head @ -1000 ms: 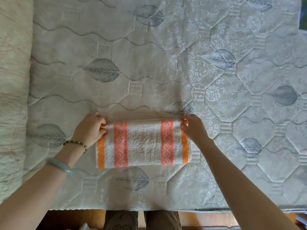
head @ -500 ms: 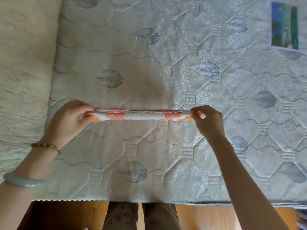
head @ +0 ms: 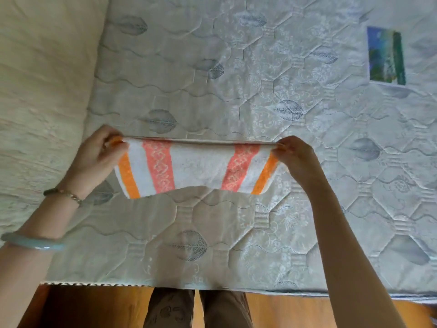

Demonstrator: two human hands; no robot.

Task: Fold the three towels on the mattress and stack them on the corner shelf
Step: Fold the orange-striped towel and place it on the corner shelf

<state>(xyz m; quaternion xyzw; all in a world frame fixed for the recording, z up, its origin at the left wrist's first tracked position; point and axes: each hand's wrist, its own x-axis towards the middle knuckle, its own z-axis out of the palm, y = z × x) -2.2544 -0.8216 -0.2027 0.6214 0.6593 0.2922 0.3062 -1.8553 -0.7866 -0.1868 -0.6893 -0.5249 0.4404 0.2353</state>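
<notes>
A folded white towel (head: 196,166) with orange and coral stripes hangs in the air above the quilted mattress (head: 260,221). My left hand (head: 97,159) pinches its upper left corner. My right hand (head: 295,157) pinches its upper right corner. The top edge is stretched straight between both hands and the lower edge sags in a curve. No other towel and no shelf is in view.
A cream quilted blanket or pad (head: 42,91) covers the left side. A blue-green label (head: 386,56) is sewn on the mattress at the upper right. The mattress front edge (head: 165,284) runs above a wooden floor (head: 295,311), where my legs stand.
The towel lay flat on the mattress a second ago. Both hands lifted it by its far corners, and it now hangs facing me with its striped side showing.
</notes>
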